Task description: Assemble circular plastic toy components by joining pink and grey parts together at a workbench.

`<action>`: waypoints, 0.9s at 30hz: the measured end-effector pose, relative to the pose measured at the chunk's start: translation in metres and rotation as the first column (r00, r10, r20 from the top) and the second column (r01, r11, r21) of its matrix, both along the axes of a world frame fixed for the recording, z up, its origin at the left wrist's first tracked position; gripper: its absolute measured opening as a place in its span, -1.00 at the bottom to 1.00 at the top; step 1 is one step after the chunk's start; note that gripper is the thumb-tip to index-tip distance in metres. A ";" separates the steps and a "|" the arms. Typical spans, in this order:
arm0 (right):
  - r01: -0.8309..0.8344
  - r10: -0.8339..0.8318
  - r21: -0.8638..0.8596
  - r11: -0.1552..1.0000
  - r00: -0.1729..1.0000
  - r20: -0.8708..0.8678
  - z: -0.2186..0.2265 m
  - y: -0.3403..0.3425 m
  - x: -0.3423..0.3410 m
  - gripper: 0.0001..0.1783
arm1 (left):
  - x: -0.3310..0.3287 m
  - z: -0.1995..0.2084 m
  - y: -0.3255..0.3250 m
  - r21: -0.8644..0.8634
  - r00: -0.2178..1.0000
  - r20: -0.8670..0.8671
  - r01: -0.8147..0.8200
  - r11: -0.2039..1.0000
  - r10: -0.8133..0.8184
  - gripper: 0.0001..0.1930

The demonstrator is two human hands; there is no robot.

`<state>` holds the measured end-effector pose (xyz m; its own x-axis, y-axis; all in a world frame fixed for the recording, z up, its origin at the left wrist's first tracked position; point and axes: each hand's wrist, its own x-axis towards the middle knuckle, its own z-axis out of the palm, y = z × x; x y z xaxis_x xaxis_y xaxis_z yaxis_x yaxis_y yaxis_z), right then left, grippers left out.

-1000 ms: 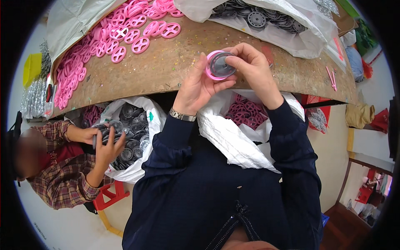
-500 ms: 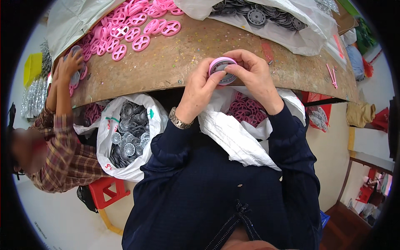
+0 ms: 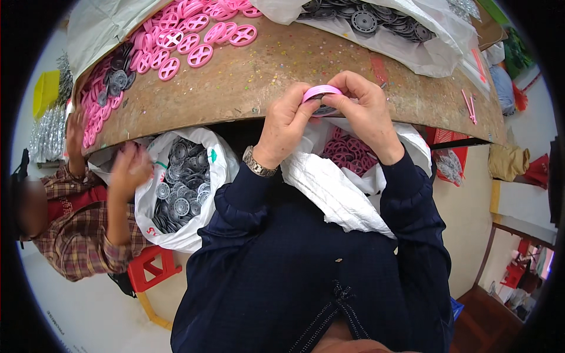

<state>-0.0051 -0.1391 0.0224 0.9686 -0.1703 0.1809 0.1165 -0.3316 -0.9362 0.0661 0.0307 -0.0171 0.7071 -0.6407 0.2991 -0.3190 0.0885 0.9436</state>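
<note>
Between my two hands, at the near edge of the table, is a pink toy wheel with a grey hubcap-like disc set in it, tilted so the pink rim is up. My left hand pinches its left side. Thumb and fingers of my right hand close on its right side. Just below my hands, a white woven sack holds several pink wheels. To the left stands another white sack full of grey discs.
Pink spoked wheels lie heaped at the table's far left. Grey discs spill from a white sack at the back. A co-worker in a plaid shirt sits at left by a red stool. Pink sticks lie at right.
My hands have tipped the wheel from face-up to rim-up. The co-worker's hands have come back from the table edge, leaving several grey discs among the pink wheels there.
</note>
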 end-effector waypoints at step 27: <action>0.004 -0.002 0.124 0.992 1.000 -0.018 -0.024 -0.012 -0.019 -0.85 | -0.010 0.024 -0.003 0.180 0.996 0.089 0.005 0.984 -0.021 -0.52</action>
